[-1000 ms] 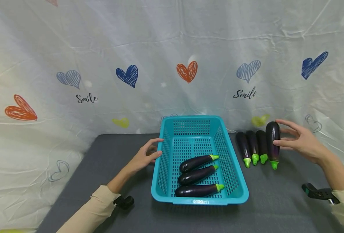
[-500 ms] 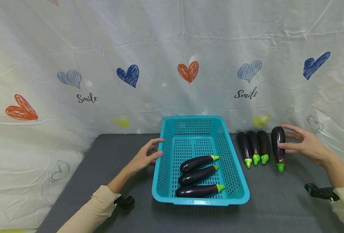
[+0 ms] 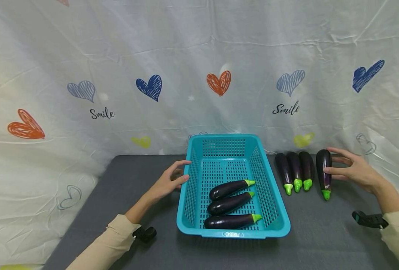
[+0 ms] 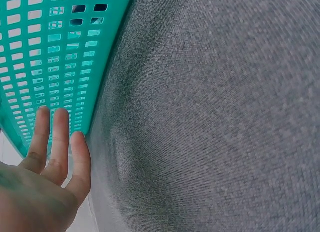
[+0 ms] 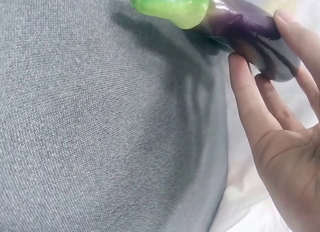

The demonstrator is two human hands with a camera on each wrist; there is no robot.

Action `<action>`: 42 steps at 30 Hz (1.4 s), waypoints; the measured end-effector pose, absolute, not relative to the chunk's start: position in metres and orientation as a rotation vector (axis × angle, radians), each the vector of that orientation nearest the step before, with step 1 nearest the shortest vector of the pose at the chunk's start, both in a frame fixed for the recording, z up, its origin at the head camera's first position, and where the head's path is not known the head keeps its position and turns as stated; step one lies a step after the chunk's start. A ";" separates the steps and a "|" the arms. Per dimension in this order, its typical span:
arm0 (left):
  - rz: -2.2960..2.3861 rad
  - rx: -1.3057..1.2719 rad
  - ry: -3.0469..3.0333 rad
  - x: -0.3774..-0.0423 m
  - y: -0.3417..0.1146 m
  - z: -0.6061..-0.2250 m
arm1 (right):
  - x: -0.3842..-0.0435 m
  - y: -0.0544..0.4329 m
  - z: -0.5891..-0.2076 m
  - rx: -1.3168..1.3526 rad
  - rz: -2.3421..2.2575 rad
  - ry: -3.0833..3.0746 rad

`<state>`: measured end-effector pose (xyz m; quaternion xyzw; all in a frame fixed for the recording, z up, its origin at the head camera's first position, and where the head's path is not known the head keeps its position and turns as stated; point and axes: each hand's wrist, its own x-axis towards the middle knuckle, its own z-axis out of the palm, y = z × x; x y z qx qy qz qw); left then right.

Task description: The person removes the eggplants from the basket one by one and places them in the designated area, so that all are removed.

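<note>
At the right of the head view, my right hand (image 3: 358, 172) pinches a glossy dark eggplant (image 3: 323, 168) with a green stem end, thumb on its near face and fingers at its far right side. In the right wrist view the same eggplant (image 5: 245, 22) slants above the grey cloth, its green cap to the left. My left hand (image 3: 167, 180) is at the left rim of a turquoise perforated basket (image 3: 182, 202), index fingertip and thumb right at the edge. The left wrist view shows its other fingers (image 4: 60, 127) extended along the basket's side wall.
Three eggplants lie in the basket, one (image 3: 231, 221) nearest its front wall. Three more, including this eggplant (image 3: 282, 168), stand in a row right of the basket, stems toward me. Dark grey cloth (image 3: 219, 255) covers the table; a white printed curtain (image 3: 186, 56) hangs behind.
My right hand has carried the eggplant down and slightly right, widening its gap from the row of three. The left hand stays at the basket rim.
</note>
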<state>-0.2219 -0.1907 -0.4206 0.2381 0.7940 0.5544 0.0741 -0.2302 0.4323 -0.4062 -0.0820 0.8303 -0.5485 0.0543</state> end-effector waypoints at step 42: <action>1.679 0.705 2.350 -0.222 -0.191 -0.420 | -0.253 0.429 -0.425 -0.059 -1.558 2.610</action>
